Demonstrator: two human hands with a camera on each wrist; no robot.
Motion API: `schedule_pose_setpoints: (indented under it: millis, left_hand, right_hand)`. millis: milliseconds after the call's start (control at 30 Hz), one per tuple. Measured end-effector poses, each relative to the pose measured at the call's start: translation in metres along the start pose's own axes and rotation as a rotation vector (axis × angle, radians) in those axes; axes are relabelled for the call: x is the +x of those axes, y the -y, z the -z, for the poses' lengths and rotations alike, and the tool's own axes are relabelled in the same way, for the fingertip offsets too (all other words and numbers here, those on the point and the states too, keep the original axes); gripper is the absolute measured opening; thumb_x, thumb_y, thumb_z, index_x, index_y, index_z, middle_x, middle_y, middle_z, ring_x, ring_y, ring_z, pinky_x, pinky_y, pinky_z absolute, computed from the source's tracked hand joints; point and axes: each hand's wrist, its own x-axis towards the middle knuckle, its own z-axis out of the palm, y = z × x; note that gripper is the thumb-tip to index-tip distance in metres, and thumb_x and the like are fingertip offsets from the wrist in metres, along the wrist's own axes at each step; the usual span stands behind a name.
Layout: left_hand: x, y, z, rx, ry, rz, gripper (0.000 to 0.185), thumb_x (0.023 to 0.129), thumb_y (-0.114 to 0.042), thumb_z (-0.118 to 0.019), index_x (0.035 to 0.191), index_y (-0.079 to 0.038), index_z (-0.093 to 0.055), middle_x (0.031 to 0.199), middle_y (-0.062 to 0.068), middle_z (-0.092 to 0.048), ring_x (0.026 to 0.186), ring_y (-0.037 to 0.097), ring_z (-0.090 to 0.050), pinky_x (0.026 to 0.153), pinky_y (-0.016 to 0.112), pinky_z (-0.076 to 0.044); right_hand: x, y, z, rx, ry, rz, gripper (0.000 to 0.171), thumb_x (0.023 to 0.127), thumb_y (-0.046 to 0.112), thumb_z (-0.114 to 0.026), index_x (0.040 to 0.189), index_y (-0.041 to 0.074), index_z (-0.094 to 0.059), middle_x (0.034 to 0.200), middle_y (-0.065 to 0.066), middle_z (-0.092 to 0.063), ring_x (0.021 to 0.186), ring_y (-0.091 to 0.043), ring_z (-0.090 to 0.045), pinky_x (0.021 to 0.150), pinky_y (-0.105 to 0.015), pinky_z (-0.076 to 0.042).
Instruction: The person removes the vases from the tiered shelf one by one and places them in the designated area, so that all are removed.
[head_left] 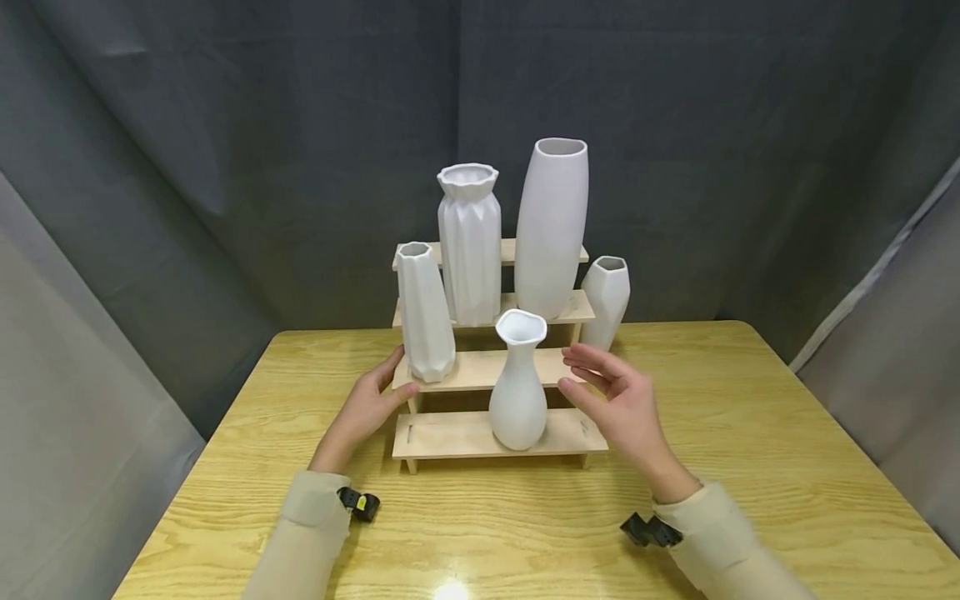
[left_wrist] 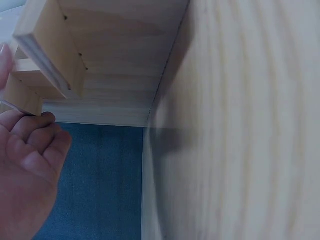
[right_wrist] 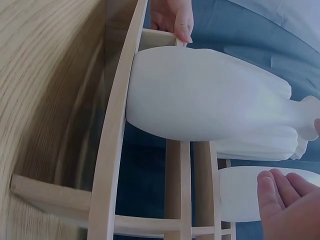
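Note:
A wooden tiered stand (head_left: 457, 437) holds several white vases. At its left side my left hand (head_left: 366, 410) grips the end of the second shelf, thumb at the front and fingers curled behind; the left wrist view shows this hand (left_wrist: 30, 160) against the wood. A narrow-necked vase (head_left: 517, 412) stands on the lowest shelf. My right hand (head_left: 618, 404) hovers to its right with fingers loosely extended and nothing held. Beside the left hand, a slim faceted vase (head_left: 426, 321) is on the second shelf, leaning slightly in view.
A pleated vase (head_left: 471, 250) and a tall smooth vase (head_left: 553, 225) occupy the third shelf. Behind the stand's right end is a small angular vase (head_left: 607, 300). The stand rests on a wood-grain table (head_left: 750, 467), with a grey curtain (head_left: 300, 167) behind.

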Motion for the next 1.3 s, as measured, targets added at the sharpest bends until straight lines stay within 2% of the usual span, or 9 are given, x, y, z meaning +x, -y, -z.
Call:
schedule_pose_setpoints:
  millis: [200, 433, 600, 833, 1133, 1233, 1300]
  left_hand:
    - [-0.001, -0.001, -0.001, -0.007, 0.008, -0.005, 0.080, 0.096, -0.038, -0.065, 0.157, -0.008, -0.024, 0.161, 0.008, -0.023, 0.146, 0.028, -0.022, 0.117, 0.046, -0.022]
    - [-0.001, -0.003, 0.001, -0.012, 0.014, 0.034, 0.076, 0.098, -0.029, -0.065, 0.157, -0.005, -0.022, 0.161, 0.010, -0.021, 0.146, 0.032, -0.019, 0.117, 0.048, -0.018]
    - [-0.001, -0.005, 0.001, 0.003, 0.009, 0.007, 0.077, 0.097, -0.035, -0.064, 0.158, -0.009, -0.022, 0.161, 0.005, -0.022, 0.146, 0.027, -0.021, 0.117, 0.046, -0.021]
    - [-0.002, -0.004, 0.000, -0.018, 0.005, -0.007, 0.079, 0.096, -0.037, -0.065, 0.157, -0.009, -0.024, 0.160, 0.004, -0.023, 0.146, 0.025, -0.022, 0.117, 0.045, -0.021]
    - [0.000, -0.002, 0.001, -0.023, 0.016, 0.006, 0.077, 0.098, -0.033, -0.064, 0.158, -0.012, -0.022, 0.161, 0.004, -0.020, 0.147, 0.025, -0.020, 0.118, 0.045, -0.020]
    - [-0.001, -0.006, 0.001, -0.019, 0.024, 0.024, 0.076, 0.098, -0.030, -0.064, 0.157, -0.010, -0.021, 0.161, 0.007, -0.019, 0.147, 0.027, -0.018, 0.118, 0.045, -0.019]
    - [-0.004, -0.015, 0.002, -0.017, 0.032, 0.031, 0.075, 0.099, -0.027, -0.064, 0.157, -0.006, -0.021, 0.161, 0.009, -0.019, 0.147, 0.030, -0.018, 0.117, 0.046, -0.019]
  right_hand:
    - [0.000, 0.000, -0.006, -0.014, 0.016, -0.039, 0.046, 0.083, -0.011, -0.074, 0.127, -0.011, -0.060, 0.123, -0.030, -0.061, 0.113, -0.031, -0.062, 0.094, -0.032, -0.051]
    - [0.008, 0.003, -0.016, -0.013, 0.021, -0.113, 0.053, 0.081, -0.005, -0.078, 0.130, -0.007, -0.059, 0.128, -0.024, -0.060, 0.118, -0.034, -0.058, 0.098, -0.032, -0.048]
    - [0.014, 0.004, -0.023, 0.019, 0.035, -0.137, 0.055, 0.077, -0.005, -0.082, 0.129, -0.006, -0.061, 0.127, -0.021, -0.061, 0.119, -0.035, -0.057, 0.098, -0.031, -0.048]
    - [0.014, 0.000, -0.026, -0.008, 0.089, -0.175, 0.053, 0.078, 0.000, -0.083, 0.127, -0.003, -0.063, 0.124, -0.016, -0.061, 0.117, -0.029, -0.059, 0.098, -0.039, -0.048]
    - [0.014, -0.005, -0.028, -0.040, 0.126, -0.195, 0.051, 0.079, 0.005, -0.084, 0.125, -0.002, -0.064, 0.124, -0.014, -0.063, 0.113, -0.027, -0.061, 0.095, -0.034, -0.051]
    - [0.013, -0.005, -0.029, -0.056, 0.138, -0.187, 0.050, 0.080, 0.007, -0.083, 0.126, -0.001, -0.064, 0.124, -0.013, -0.063, 0.113, -0.027, -0.061, 0.096, -0.034, -0.051]
    - [0.012, -0.005, -0.030, -0.062, 0.145, -0.186, 0.050, 0.081, 0.008, -0.083, 0.126, 0.000, -0.064, 0.124, -0.014, -0.063, 0.113, -0.027, -0.061, 0.096, -0.034, -0.051]
